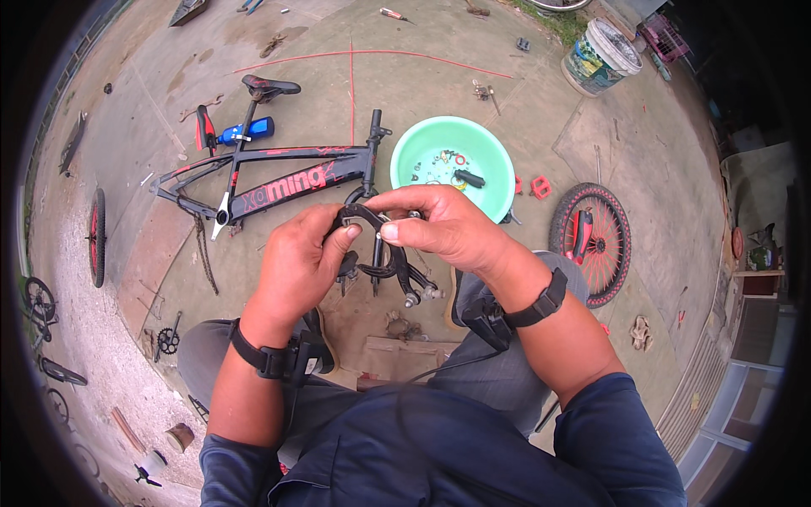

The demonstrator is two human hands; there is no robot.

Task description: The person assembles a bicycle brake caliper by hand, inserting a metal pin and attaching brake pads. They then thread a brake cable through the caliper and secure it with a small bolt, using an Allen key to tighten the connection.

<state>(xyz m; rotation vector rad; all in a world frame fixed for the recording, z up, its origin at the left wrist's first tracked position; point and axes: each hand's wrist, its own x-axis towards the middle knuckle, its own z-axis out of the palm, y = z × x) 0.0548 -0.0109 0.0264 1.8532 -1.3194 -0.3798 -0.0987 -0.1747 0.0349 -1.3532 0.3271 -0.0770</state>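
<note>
Both hands are together in front of me, closed on a black, curved bicycle brake caliper (400, 260) with bolts at its lower ends. My left hand (297, 253) pinches its upper left part between thumb and fingers. On the upper right, my right hand (443, 221) grips the curved arm, its thumb pressed against it. Fingers cover part of the caliper. Just beyond lies a black and red bicycle frame (296, 184) on its side, with its saddle (272, 87) attached. A light green basin (498, 152) holding small parts sits past my right hand.
A knobbly-tyred wheel with red spokes (596, 245) lies at the right; another wheel (98, 237) is far left. A chain (205, 258) and crankset (168, 340) lie left. Red pedals (541, 187) lie by the basin. A white bucket (601, 56) stands back right.
</note>
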